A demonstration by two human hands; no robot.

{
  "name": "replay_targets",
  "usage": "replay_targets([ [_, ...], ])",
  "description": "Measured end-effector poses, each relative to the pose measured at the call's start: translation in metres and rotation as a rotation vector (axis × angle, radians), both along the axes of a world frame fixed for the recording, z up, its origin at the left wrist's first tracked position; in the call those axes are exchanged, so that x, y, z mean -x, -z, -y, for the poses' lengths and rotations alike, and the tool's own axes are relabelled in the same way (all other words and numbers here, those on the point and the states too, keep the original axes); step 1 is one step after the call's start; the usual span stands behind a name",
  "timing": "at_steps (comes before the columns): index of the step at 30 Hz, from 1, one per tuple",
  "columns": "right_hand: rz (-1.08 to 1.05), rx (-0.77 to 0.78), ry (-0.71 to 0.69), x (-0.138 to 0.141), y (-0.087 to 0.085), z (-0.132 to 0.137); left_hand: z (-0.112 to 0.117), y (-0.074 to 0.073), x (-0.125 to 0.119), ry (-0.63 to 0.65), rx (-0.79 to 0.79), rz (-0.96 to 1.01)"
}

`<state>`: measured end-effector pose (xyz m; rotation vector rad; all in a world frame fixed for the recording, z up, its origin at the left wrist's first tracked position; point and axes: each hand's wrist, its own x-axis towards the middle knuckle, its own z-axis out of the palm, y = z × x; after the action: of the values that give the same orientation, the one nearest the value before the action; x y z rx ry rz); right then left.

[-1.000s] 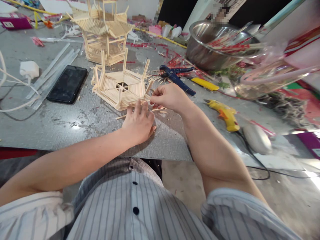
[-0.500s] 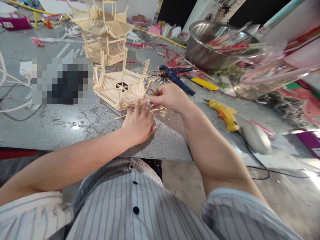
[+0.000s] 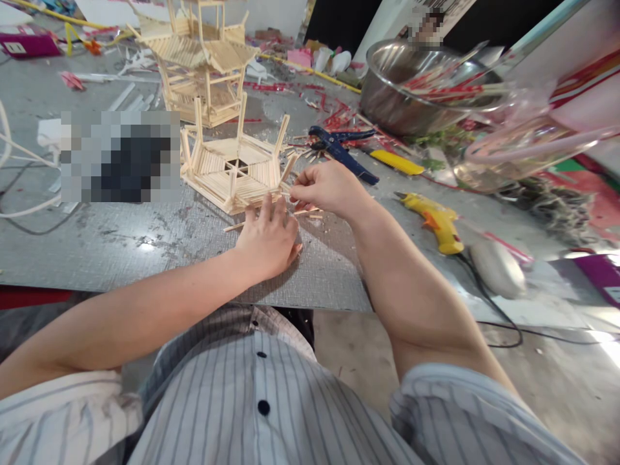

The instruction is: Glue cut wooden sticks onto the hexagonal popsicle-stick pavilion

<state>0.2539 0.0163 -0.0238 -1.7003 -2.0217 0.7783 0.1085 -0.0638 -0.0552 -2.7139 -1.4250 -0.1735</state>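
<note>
A hexagonal wooden-stick model roof (image 3: pixel 235 169) lies upturned on the grey work mat (image 3: pixel 159 232). My left hand (image 3: pixel 268 239) rests on the mat at its near edge, fingertips touching the stick rim, fingers bent together. My right hand (image 3: pixel 327 188) is at the model's right corner, thumb and fingers pinched on a thin wooden stick (image 3: pixel 290 192). Another loose stick (image 3: pixel 234 226) lies on the mat under my left hand.
A taller stick pagoda (image 3: pixel 203 61) stands behind. Blue pliers (image 3: pixel 341 150), a yellow-handled tool (image 3: pixel 396 163) and a yellow glue gun (image 3: pixel 436 223) lie to the right. A steel bowl (image 3: pixel 416 87) and clear containers (image 3: pixel 523 145) stand at the back right. Cables lie at the left.
</note>
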Motion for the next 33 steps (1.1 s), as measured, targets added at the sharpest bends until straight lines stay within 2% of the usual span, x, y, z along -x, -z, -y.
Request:
replay_targets([
  [8, 0.036, 0.009, 0.009, 0.0016, -0.0036, 0.0021, 0.0000, -0.0008, 0.0004, 0.002, 0.009, 0.015],
  [20, 0.103, -0.070, -0.039, -0.0005, -0.0077, 0.0049, 0.0009, -0.0043, 0.0003, -0.007, 0.041, 0.032],
  [33, -0.018, 0.006, -0.037, -0.0070, -0.0018, -0.0009, 0.0008, -0.0018, 0.0011, 0.003, 0.005, 0.026],
])
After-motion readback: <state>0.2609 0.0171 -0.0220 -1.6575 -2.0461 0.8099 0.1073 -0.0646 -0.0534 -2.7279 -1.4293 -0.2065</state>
